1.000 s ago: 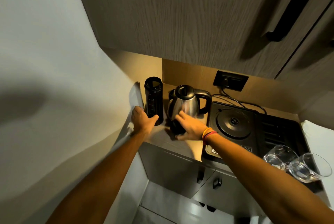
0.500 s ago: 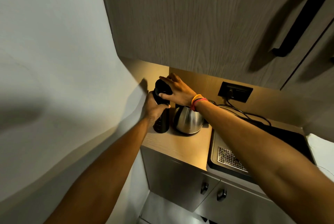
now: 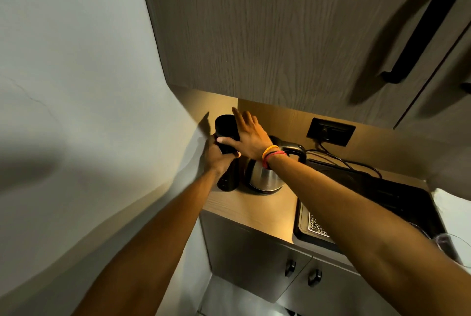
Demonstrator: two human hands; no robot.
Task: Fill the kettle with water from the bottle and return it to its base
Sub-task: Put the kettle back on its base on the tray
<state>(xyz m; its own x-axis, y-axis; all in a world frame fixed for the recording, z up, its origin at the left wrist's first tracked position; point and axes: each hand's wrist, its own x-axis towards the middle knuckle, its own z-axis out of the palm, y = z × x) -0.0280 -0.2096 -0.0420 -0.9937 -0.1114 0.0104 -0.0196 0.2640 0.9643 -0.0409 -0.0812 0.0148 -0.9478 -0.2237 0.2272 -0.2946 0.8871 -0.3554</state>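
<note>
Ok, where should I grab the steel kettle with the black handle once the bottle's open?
Take the stainless steel kettle by its black arched handle, coming from the right. The handle points that way, and the tall black bottle stands close on its left.

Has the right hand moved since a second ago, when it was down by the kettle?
Yes. The right hand has gone up and leftward, from low against the kettle to the top of the black bottle beside it.

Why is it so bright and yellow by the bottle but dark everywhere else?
Head view: warm light falls on the counter under the cupboard; the bottle is almost pure black, the kettle glints, the arms and the cupboard handle look smeared, and edges bend.
</note>
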